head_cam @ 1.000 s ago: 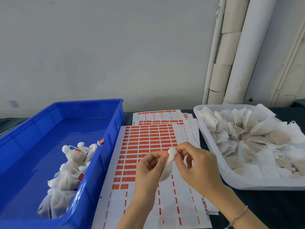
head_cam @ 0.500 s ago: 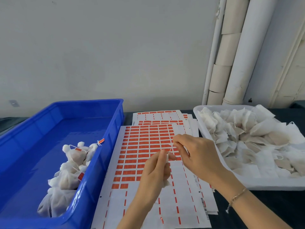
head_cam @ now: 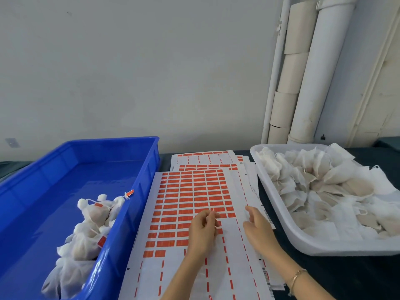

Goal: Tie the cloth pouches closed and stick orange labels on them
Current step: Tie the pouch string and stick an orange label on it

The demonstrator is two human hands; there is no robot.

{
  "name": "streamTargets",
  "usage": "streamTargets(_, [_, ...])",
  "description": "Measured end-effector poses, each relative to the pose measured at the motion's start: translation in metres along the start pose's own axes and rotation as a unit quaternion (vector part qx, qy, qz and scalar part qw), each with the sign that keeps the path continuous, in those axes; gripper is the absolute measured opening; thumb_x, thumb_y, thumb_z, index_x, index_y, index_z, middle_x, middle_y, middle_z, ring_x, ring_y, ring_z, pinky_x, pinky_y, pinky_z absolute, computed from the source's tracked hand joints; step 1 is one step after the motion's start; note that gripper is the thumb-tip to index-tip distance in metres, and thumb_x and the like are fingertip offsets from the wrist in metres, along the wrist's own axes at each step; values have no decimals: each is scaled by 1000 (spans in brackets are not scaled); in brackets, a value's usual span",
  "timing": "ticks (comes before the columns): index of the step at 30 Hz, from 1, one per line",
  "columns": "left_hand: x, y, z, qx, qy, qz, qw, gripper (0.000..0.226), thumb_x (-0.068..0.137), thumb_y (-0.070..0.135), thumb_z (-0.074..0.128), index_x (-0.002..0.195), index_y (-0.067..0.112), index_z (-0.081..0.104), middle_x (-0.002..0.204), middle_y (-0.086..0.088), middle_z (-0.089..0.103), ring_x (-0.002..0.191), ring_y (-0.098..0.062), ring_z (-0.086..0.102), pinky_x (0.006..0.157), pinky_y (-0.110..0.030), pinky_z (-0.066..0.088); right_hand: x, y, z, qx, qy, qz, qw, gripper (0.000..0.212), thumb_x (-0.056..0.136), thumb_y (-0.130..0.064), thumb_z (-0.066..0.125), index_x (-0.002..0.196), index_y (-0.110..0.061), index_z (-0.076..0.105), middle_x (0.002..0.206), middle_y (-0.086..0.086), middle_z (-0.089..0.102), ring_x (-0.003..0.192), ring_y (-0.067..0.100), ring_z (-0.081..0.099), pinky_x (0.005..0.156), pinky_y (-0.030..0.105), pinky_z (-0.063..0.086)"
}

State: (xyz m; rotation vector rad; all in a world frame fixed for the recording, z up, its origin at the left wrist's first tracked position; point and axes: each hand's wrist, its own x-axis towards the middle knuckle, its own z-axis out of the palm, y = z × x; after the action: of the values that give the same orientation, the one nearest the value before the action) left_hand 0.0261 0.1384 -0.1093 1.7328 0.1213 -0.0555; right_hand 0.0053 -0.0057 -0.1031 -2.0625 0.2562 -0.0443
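over the label sheet (head_cam: 190, 191), left hand (head_cam: 202, 227) pinches what seems an orange label (head_cam: 212, 210), right hand (head_cam: 257, 228) loosely spread; labelling step, next pressing it onto a pouch.

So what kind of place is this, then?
Probably a small packing or hand-assembly bench: a deep blue plastic crate holds tied, labelled white cloth pouches, a shallow white plastic tray is heaped with untied pouches, and sheets of small orange rectangular stickers lie between them.
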Motion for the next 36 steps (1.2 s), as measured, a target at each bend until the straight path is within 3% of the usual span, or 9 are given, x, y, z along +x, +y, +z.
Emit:
streamTargets(4, [13,-7,5,8,10,-16,1000,23,100,25,43,94,18,63,82,0,65,63,-9,59,50,-10,44,15,0,1,54,21,58,997,30,97,-22,52,124,-28,40,124,-3,60,74,10,68,47,13,44])
streamTargets(7, [13,-11,7,14,11,-5,1000,22,99,27,46,90,19,64,80,3,65,59,-6,61,48,-8,42,24,-1,0,44,29,66,996,36,93,-22,60,124,-25,42,93,-13,61,68,8,67,45,13,43])
streamTargets(10, [10,-14,7,14,19,10,1000,15,94,31,55,88,21,64,79,8,64,65,-5,63,51,-7,42,31,-5,-1,80,54,80,992,40,85,-23,71,114,-27,44,93,-7,63,71,9,66,49,19,48])
streamTargets(13, [6,-16,8,35,31,31,998,8,90,35,61,88,26,63,83,10,64,76,-10,62,56,-8,44,40,-9,-1,113,9,118,987,23,84,-27,72,102,-18,60,90,-2,70,73,16,69,60,28,55])
streamTargets(16, [5,-13,6,31,28,45,998,6,88,34,65,85,31,61,86,17,63,79,-8,63,54,-6,45,38,-4,-1,119,-45,106,986,17,88,-29,67,97,-15,68,79,-1,74,67,19,72,56,24,52])
streamTargets(19, [9,-10,1,74,-1,84,994,12,87,28,67,86,37,61,96,21,61,81,-6,63,58,-4,48,34,5,-6,183,-85,82,976,23,89,-29,67,103,-11,68,88,6,75,78,27,72,68,31,57])
streamTargets(25, [18,0,2,167,-82,158,970,32,84,39,69,116,38,64,107,29,56,82,-3,64,65,-5,50,28,17,-19,309,-148,67,937,28,97,-27,51,113,-11,68,108,13,71,98,32,69,92,48,53])
streamTargets(29, [23,-1,9,179,-116,156,964,35,82,39,70,117,35,66,112,15,64,82,-3,65,65,-8,52,26,20,-20,328,-146,69,931,32,98,-30,48,115,-12,68,111,13,70,103,30,67,96,48,50])
streamTargets(36, [25,-7,17,262,-85,215,937,31,90,25,64,121,28,65,120,12,65,98,-6,62,71,0,43,27,25,-20,367,-173,73,911,37,98,-31,47,123,-9,63,119,14,67,109,31,64,97,48,49])
